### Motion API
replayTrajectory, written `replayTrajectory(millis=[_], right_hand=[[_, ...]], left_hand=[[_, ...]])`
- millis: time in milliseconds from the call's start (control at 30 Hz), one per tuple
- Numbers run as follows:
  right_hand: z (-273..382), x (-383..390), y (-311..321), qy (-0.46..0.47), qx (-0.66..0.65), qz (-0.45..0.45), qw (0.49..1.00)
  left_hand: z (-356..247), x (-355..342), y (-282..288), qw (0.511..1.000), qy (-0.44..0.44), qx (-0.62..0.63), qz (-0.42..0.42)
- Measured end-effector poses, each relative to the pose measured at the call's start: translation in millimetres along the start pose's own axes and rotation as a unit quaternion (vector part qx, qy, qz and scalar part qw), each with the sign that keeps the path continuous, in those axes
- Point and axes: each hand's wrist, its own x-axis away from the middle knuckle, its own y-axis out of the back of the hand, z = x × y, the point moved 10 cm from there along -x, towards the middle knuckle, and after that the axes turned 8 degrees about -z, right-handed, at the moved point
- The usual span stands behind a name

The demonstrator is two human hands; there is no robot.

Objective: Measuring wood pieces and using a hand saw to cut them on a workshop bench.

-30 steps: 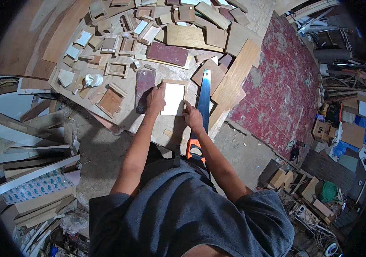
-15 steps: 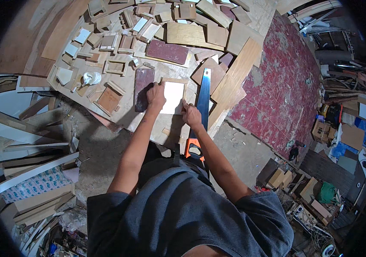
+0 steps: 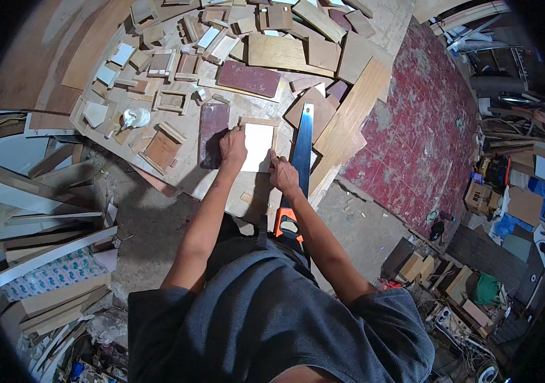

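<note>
Currently, hands: two bare ones, the left hand (image 3: 233, 147) and the right hand (image 3: 284, 175), are both closing on one piece, fingers bending over its opposite edges; the fingertips underneath are staying out of sight.
White panel: one flat, smooth rectangle (image 3: 258, 145) is lying on the table (image 3: 247, 107) at its near side, between the two hands.
Wood strips: two thin, straight ones are showing on the panel, one top strip (image 3: 259, 120) and one right strip (image 3: 276, 135), which the right hand is pinching near its lower end.
Saw: one (image 3: 303, 140), with a long tapering metal blade and an orange-and-black looped handle, is lying just beside the right hand, its handle jutting past the table edge.
Dark red boards: two scuffed rectangles are lying near the panel, one upright board (image 3: 214, 135) left of the left hand, one crosswise board (image 3: 249, 78) beyond.
Open box: one shallow wooden one (image 3: 162, 150) is sitting farther left.
Plastic bag: one crumpled, whitish one (image 3: 136, 118) is resting beyond the box.
</note>
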Motion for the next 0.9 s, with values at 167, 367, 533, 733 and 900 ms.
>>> replayTrajectory(millis=[167, 367, 533, 733, 900], right_hand=[[-9.8, 4.2, -3.0, -0.01, 0.018, -0.014, 1.0], [-8.0, 3.9, -7.5, 0.012, -0.007, -0.014, 1.0], [-4.3, 2.9, -3.9, 0.017, -0.006, -0.015, 1.0], [-2.3, 4.0, -2.3, 0.026, -0.005, -0.019, 0.999], [-1.4, 3.0, -7.7, 0.026, 0.011, -0.012, 1.0]], left_hand=[[-7.6, 4.2, 1.7, 1.0, 0.015, 0.005, 0.021], [2.8, 3.5, 2.9, 0.999, 0.037, 0.005, 0.01], [1.4, 6.5, 1.9, 0.998, 0.058, 0.015, 0.018], [3.2, 9.8, -0.4, 0.999, 0.042, 0.02, 0.004], [5.0, 9.2, -0.8, 0.999, 0.026, 0.042, 0.004]])
